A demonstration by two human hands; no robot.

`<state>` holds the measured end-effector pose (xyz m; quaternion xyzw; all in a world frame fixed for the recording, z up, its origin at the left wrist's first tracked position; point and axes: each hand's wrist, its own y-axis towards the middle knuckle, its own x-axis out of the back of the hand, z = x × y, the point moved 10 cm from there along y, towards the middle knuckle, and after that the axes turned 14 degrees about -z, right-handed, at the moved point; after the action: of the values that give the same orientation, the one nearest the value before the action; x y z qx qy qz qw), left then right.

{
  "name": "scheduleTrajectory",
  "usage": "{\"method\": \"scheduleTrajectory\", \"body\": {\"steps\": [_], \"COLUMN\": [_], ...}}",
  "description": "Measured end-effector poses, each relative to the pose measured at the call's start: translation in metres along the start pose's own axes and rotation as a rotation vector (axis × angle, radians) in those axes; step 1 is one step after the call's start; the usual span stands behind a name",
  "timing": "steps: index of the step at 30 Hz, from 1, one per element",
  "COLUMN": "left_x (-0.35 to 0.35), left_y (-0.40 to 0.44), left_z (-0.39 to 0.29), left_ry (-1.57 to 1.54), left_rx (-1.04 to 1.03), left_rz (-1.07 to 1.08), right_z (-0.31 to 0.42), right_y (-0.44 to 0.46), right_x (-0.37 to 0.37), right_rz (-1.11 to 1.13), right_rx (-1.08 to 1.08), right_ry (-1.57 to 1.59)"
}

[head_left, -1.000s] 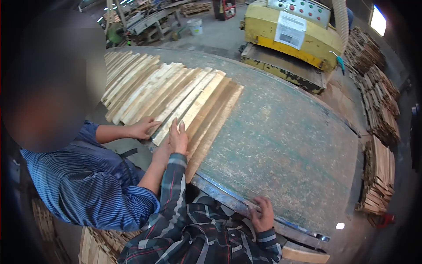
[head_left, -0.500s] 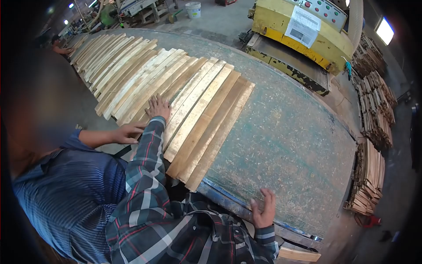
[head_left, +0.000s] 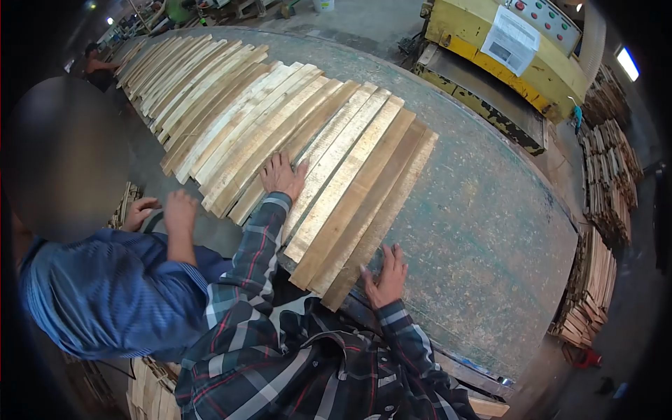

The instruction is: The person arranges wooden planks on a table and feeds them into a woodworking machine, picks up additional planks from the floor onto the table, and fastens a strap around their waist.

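A long row of wooden strips lies side by side on the green, scuffed tabletop. My left hand rests on the strips near their lower ends, palm down with fingers spread. Beside the right-hand end of the row is my right hand, its fingers apart and its thumb by the edge of the outermost strip. Neither of my hands is wrapped round a strip.
A co-worker in a blue striped shirt is at the left, both hands off the strips. Another person is at the far left. A yellow machine stands beyond the table; stacked wood lies at the right.
My left hand has gone from near the co-worker's hands to farther along the strips. My right hand has moved left to the row's end. The co-worker's hands have drawn back from the wood.
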<state>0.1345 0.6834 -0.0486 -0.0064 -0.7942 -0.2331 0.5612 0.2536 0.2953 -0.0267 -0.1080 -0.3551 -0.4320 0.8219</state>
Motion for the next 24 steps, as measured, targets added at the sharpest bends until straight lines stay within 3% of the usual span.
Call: {"method": "scheduleTrajectory", "body": {"steps": [2,3,6,8,11,19,24], "left_x": [0.027,0.015,0.004,0.006,0.002,-0.004,-0.016], "left_y": [0.008,0.01,-0.004,-0.011,-0.032,-0.071,-0.086], "left_z": [-0.01,0.004,0.0,-0.011,-0.037,-0.179,-0.237], "left_ry": [-0.16,-0.215,-0.053,-0.049,-0.108,-0.245,-0.387], "left_rx": [0.032,0.026,0.007,-0.052,-0.109,-0.22,-0.459], "left_rz": [0.131,0.0,0.066,-0.062,-0.071,-0.02,0.083], "right_z": [0.006,0.008,0.007,0.005,-0.011,-0.08,-0.123], "right_y": [0.002,-0.002,-0.006,-0.012,-0.019,0.002,0.016], "right_x": [-0.007,-0.012,-0.022,-0.036,-0.033,0.051,0.092], "right_rz": [-0.008,-0.001,0.006,0.027,-0.009,-0.192,-0.23], "right_rx": [-0.009,-0.019,-0.012,0.022,0.013,-0.159,-0.216], "right_ry": [-0.017,-0.016,-0.062,-0.139,-0.287,-0.352,-0.409]}}
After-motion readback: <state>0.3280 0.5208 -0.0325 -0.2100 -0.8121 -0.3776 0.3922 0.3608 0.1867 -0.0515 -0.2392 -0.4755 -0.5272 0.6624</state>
